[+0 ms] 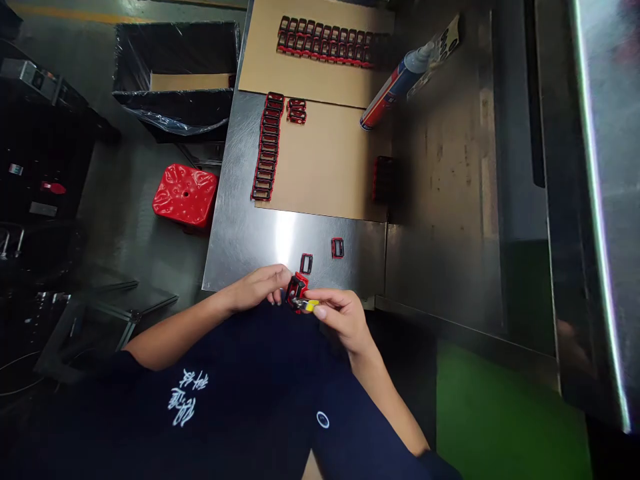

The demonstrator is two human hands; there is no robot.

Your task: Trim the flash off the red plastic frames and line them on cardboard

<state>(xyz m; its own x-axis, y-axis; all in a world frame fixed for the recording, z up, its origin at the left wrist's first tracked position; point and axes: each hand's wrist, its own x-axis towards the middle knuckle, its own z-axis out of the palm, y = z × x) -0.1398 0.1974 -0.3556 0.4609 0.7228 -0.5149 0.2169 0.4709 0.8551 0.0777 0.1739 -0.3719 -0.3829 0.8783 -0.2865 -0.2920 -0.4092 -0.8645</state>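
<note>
Close to my body, my left hand (263, 285) is closed on the edge of a red and black plastic frame (297, 288). My right hand (345, 315) pinches a small tool with a yellow handle (313, 305); its metal end touches or lies over the lower part of that frame. What kind of tool it is, I cannot make out. Just beyond my hands, a black frame (307, 264) and a red and black frame (338, 248) lie apart on the steel table (240, 247).
Cardboard sheets (325, 160) carry a column of frames (267, 147) and, farther back, two rows (325, 41). A spray can (395, 90) stands at the right. Left of the table are a red stool (185, 195) and a plastic-lined black bin (175, 107).
</note>
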